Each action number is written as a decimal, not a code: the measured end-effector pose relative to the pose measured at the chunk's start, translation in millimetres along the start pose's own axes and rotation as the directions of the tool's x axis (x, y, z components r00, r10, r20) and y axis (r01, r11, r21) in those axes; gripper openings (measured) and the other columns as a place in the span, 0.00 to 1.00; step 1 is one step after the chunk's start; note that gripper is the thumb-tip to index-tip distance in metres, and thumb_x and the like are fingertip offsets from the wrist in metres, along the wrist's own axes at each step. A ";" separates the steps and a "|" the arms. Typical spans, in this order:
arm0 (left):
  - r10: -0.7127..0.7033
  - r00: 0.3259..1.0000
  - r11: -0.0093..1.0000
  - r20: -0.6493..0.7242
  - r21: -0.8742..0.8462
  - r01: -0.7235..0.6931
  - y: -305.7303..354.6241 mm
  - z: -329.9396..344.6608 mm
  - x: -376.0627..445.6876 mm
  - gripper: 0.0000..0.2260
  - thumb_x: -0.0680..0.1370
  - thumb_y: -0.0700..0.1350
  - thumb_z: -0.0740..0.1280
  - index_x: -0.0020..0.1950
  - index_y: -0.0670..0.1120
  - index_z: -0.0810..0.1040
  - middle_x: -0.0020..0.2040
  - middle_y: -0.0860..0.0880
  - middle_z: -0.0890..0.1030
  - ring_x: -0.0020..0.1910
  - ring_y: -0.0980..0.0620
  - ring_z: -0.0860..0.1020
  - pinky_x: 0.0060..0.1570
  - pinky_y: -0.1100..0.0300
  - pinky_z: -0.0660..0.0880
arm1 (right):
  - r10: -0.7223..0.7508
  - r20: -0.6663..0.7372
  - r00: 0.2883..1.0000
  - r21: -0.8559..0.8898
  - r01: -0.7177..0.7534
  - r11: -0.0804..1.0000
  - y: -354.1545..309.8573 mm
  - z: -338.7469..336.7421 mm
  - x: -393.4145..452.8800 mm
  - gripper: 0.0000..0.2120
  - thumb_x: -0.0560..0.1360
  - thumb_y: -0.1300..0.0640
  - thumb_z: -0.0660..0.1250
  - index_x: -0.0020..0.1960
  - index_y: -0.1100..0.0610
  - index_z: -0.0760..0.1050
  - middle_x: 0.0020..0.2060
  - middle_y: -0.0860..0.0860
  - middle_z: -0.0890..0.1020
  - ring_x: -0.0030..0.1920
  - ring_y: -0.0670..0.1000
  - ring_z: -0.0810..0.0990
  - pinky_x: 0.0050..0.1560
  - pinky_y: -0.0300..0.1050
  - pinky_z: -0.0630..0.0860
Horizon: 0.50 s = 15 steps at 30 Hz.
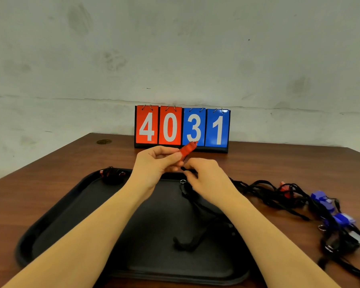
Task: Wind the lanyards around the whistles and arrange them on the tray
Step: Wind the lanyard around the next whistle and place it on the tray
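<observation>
The left hand (154, 163) pinches a red whistle (187, 150) between thumb and fingers, above the far edge of the black tray (75, 221). The whistle's long axis runs diagonally, its free end pointing up, far and to the right, toward the scoreboard (182, 127) reading 4031. The right hand (206, 177) sits just beside the left, fingers curled and pinching the black lanyard (187, 242), which hangs down and trails onto the tray's middle. A wound whistle (111, 174) lies in the tray's far left corner. To the right of the tray, a tangle of black cords with blue whistles (324, 199) and another red whistle (286, 189) lies on the wooden table (50, 163). Bare tray floor lies left of both forearms.
</observation>
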<state>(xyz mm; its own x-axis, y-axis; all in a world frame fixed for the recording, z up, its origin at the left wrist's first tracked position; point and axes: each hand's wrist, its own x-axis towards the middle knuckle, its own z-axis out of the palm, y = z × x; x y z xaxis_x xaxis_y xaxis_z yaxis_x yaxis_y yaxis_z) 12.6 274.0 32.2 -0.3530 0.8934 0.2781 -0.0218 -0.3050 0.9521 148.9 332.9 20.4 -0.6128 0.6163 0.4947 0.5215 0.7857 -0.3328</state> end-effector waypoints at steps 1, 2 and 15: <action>0.033 0.999 0.997 -0.034 0.075 -0.030 -0.6 -0.3 0.5 0.07 0.72 0.37 0.69 0.49 0.42 0.80 0.40 0.45 0.84 0.38 0.53 0.82 0.36 0.65 0.78 | -0.038 0.035 0.999 -0.015 0.038 0.999 -2.8 -1.4 0.0 0.06 0.77 0.58 0.62 0.51 0.56 0.76 0.45 0.50 0.80 0.44 0.48 0.77 0.48 0.48 0.77; 0.069 0.996 0.988 -0.059 0.146 -0.060 -1.0 -0.4 1.0 0.06 0.72 0.38 0.70 0.49 0.43 0.80 0.40 0.46 0.84 0.37 0.55 0.82 0.35 0.67 0.77 | -0.073 0.057 0.996 -0.017 0.074 0.997 -5.0 -2.8 0.2 0.07 0.77 0.58 0.61 0.52 0.56 0.76 0.46 0.49 0.80 0.45 0.48 0.77 0.49 0.47 0.77; 0.136 0.985 0.907 0.104 0.388 -0.166 -1.7 0.0 -0.8 0.10 0.73 0.37 0.69 0.49 0.51 0.80 0.43 0.51 0.82 0.39 0.58 0.81 0.41 0.68 0.78 | -0.268 -0.327 0.906 -0.083 0.255 0.963 6.0 -11.0 -2.6 0.12 0.75 0.54 0.60 0.49 0.58 0.79 0.43 0.51 0.80 0.43 0.49 0.79 0.43 0.39 0.77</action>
<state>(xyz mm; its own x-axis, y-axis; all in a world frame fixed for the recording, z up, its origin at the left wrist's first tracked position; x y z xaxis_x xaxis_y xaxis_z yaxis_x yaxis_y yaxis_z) 12.9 273.8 30.3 -0.2538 0.8730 0.4164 0.4016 -0.2965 0.8665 160.2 335.4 26.0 -0.5007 0.3301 0.8002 0.3950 0.9097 -0.1281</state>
